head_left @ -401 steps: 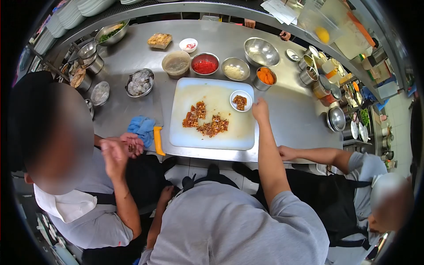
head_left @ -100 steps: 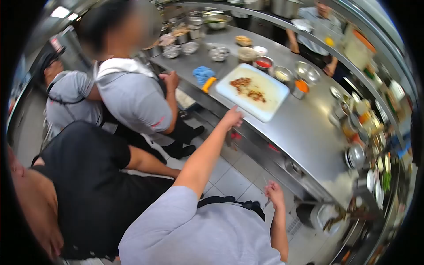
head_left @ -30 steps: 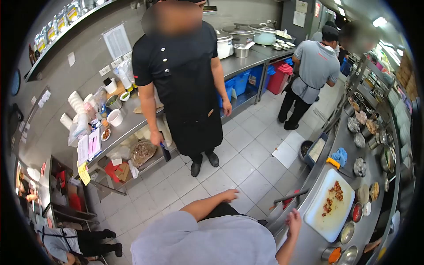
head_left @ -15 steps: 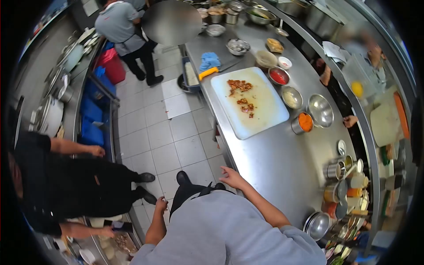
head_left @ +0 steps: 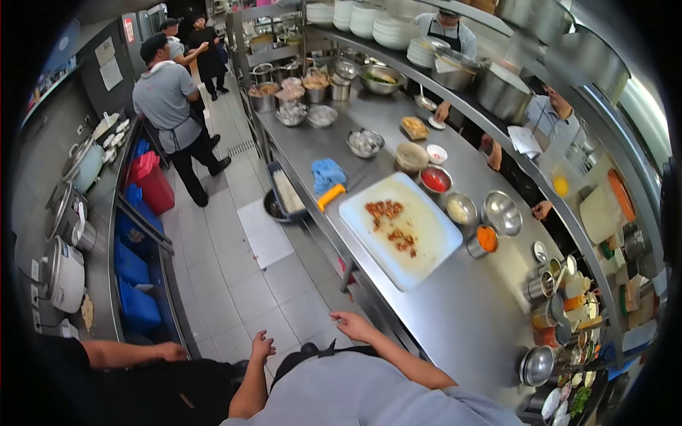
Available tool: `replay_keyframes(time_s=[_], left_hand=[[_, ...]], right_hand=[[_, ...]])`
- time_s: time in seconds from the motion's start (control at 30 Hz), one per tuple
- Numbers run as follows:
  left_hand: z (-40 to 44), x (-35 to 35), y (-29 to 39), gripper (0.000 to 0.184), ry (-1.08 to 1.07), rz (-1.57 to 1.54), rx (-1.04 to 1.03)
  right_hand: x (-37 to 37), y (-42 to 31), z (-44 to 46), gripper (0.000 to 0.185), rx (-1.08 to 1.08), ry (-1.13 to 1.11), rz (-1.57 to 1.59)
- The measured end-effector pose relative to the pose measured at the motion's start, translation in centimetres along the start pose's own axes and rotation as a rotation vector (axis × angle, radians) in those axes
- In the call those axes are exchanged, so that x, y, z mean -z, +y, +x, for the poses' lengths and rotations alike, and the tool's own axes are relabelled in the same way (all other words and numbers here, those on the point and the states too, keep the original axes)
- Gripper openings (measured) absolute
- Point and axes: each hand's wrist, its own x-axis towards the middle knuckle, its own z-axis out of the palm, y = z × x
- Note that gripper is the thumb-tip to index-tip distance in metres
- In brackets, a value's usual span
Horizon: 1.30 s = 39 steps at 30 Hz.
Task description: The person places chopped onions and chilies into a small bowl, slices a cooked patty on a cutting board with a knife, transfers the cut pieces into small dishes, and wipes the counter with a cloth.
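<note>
My left hand (head_left: pixel 263 346) hangs in front of my body over the tiled floor, fingers loosely apart and holding nothing. To its right, my right hand (head_left: pixel 353 326) is also free, its fingers stretched toward the left, near the edge of the steel counter (head_left: pixel 455 319). Ahead of it on the counter lies a white cutting board (head_left: pixel 435 238) bearing chopped reddish-brown food (head_left: pixel 383 209). A yellow-handled knife (head_left: pixel 332 197) rests just left of the board, beside a crumpled blue cloth (head_left: pixel 328 175). Neither hand touches any of these.
Right of the board stand a bowl of red sauce (head_left: pixel 435 179), a cup of orange pieces (head_left: pixel 487 238) and a steel bowl (head_left: pixel 503 211). A shelf (head_left: pixel 490 121) overhangs the counter's far side. One co-worker (head_left: pixel 165 106) stands in the aisle; another's arm (head_left: pixel 131 353) is close at left.
My view has tilted upward, bringing the far aisle, more people and stacked plates into sight. The hands stay low and apart, the left slightly higher relative to my body. The nearby co-worker sits lower in view.
</note>
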Motion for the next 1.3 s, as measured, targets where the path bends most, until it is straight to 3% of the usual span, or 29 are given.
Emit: replay_keyframes(time_s=[0.1, 0.17, 0.23, 0.33, 0.5, 0.53, 0.63, 0.67, 0.73, 0.77, 0.83, 0.93, 1.0, 1.03, 1.1, 1.17, 1.2, 1.3], left_hand=[[6.9, 3.2, 7.7, 0.055, -0.100, 0.124, -0.335], [9.2, 3.1, 14.9, 0.054, -0.001, 0.173, -0.552], [7.6, 1.2, 22.4, 0.056, 0.034, 0.150, -0.588], [7.6, -2.8, 28.5, 0.059, -0.195, 0.075, -0.600], [11.1, -10.7, 37.2, 0.058, -0.270, 0.312, -0.997], [12.3, -12.0, 39.1, 0.058, -0.262, 0.337, -1.091], [12.2, -15.4, 45.4, 0.059, -0.284, 0.403, -1.103], [13.5, -15.6, 46.3, 0.059, -0.300, 0.438, -1.097], [16.3, -18.3, 49.4, 0.060, -0.342, 0.466, -1.123], [15.9, -18.9, 51.7, 0.063, -0.358, 0.499, -1.034], [17.1, -20.2, 54.6, 0.069, -0.332, 0.558, -1.049], [21.8, -22.9, 55.3, 0.071, -0.235, 0.804, -1.307], [23.3, -24.9, 57.2, 0.070, -0.311, 0.816, -1.347], [24.1, -25.2, 56.9, 0.070, -0.365, 0.842, -1.343], [24.6, -26.2, 57.9, 0.054, -0.400, 0.928, -1.268], [25.0, -27.2, 60.3, 0.043, -0.453, 1.050, -1.196], [26.0, -27.5, 61.1, 0.025, -0.501, 0.971, -1.309], [27.9, -28.7, 63.9, 0.017, -0.655, 0.922, -1.288]], right_hand=[[-2.7, -0.1, 4.5, 0.046, 0.015, 0.020, 0.124], [-2.4, -3.1, 6.1, 0.049, -0.064, 0.048, 0.165], [-2.1, -5.5, 6.6, 0.052, -0.082, 0.081, 0.197], [-0.4, -7.5, 8.9, 0.053, -0.065, 0.145, 0.294], [5.6, -8.9, 14.4, 0.050, -0.037, 0.290, 0.231], [7.0, -9.2, 15.8, 0.043, -0.029, 0.300, 0.262], [11.1, -9.8, 21.2, 0.035, -0.194, 0.289, 0.144], [12.3, -10.6, 22.9, 0.031, -0.161, 0.335, 0.142], [15.2, -9.7, 28.4, 0.030, 0.102, 0.480, -0.083], [16.1, -9.4, 30.9, 0.030, 0.224, 0.545, -0.199], [19.6, -11.2, 36.0, 0.038, 0.233, 0.561, -0.507], [22.4, -9.8, 43.7, 0.041, 0.040, 0.529, -0.649], [22.7, -8.9, 46.6, 0.038, -0.181, 0.451, -0.768], [22.5, -8.0, 47.3, 0.034, -0.183, 0.502, -0.715], [21.9, -6.7, 48.1, 0.026, -0.201, 0.597, -0.595], [23.2, -5.4, 48.9, 0.022, -0.212, 0.553, -0.613], [23.8, -5.0, 49.0, 0.020, -0.218, 0.528, -0.624], [25.6, -5.5, 49.7, 0.020, -0.327, 0.548, -0.593]])
